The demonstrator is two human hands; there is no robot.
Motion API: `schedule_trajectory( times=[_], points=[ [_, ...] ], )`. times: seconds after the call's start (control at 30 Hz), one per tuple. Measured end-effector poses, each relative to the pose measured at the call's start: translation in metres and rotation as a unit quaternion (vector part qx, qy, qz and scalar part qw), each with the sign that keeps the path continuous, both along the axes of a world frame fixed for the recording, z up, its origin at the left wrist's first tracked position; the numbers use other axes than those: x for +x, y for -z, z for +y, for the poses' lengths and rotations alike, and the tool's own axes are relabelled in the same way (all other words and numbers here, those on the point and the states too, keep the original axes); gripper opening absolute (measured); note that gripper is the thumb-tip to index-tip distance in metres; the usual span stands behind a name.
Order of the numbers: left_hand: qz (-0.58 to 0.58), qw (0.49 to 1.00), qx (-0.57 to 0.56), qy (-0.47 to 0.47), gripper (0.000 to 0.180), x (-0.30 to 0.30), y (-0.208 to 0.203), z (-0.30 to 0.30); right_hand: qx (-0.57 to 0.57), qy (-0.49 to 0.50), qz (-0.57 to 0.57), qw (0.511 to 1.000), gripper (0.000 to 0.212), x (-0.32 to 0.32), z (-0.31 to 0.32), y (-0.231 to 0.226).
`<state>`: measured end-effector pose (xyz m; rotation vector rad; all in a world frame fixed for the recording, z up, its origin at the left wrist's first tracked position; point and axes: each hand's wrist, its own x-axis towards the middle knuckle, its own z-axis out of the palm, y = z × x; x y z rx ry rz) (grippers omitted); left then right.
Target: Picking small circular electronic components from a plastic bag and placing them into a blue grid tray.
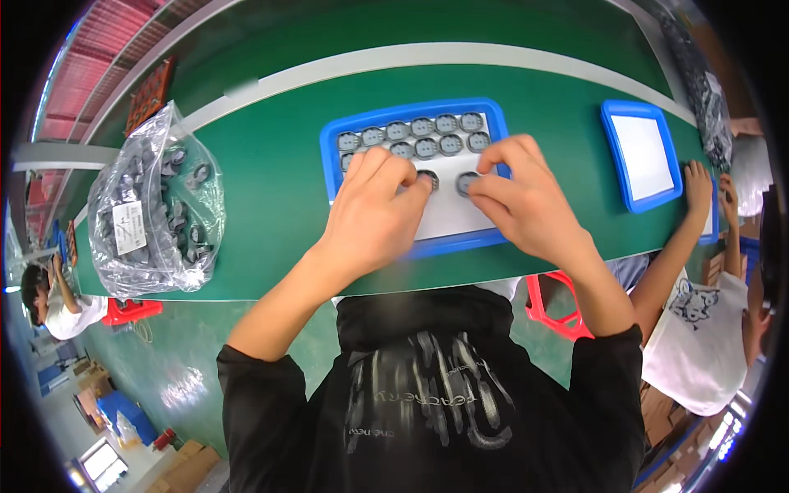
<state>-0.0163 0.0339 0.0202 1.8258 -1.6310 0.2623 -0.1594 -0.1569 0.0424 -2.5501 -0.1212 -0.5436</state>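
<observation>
A blue-rimmed tray with a white floor lies on the green belt. Two rows of small round grey parts fill its far side. My left hand rests over the tray's near left, its fingertips pinching a round grey part. My right hand covers the near right of the tray, fingertips on another round grey part. Both parts sit in the third row, close together. The tray's near edge is partly hidden under my hands.
A clear plastic bag of the same grey parts lies at the left on the green belt. A second blue tray, with a bare white floor, sits at the right, where another person's hands reach. Red stools stand below.
</observation>
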Motion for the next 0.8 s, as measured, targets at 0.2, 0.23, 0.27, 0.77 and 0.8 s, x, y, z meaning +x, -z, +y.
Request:
schedule_trajectory(
  times=[0.2, 0.23, 0.27, 0.77, 0.8],
  points=[
    [-0.011, 0.997, 0.061, -0.055, 0.016, 0.0, 0.017, -0.004, -0.047, -0.019, 0.016, 0.999, 0.009, 0.016, 0.003, 0.033],
    [-0.005, 0.996, 0.064, -0.064, 0.017, 0.001, 0.017, -0.003, -0.046, -0.02, 0.017, 0.999, 0.009, 0.019, 0.003, 0.035],
    [-0.004, 0.996, 0.065, -0.064, 0.017, 0.002, 0.018, -0.002, -0.054, -0.024, 0.014, 0.998, 0.008, 0.022, 0.003, 0.036],
    [0.063, 0.963, 0.018, -0.261, 0.021, 0.065, -0.01, 0.113, -0.04, -0.032, 0.021, 0.998, 0.02, 0.049, 0.009, -0.006],
    [0.013, 0.94, 0.05, -0.338, 0.022, 0.082, -0.012, 0.137, -0.03, -0.043, 0.016, 0.998, 0.02, 0.062, 0.014, -0.01]
  ],
)
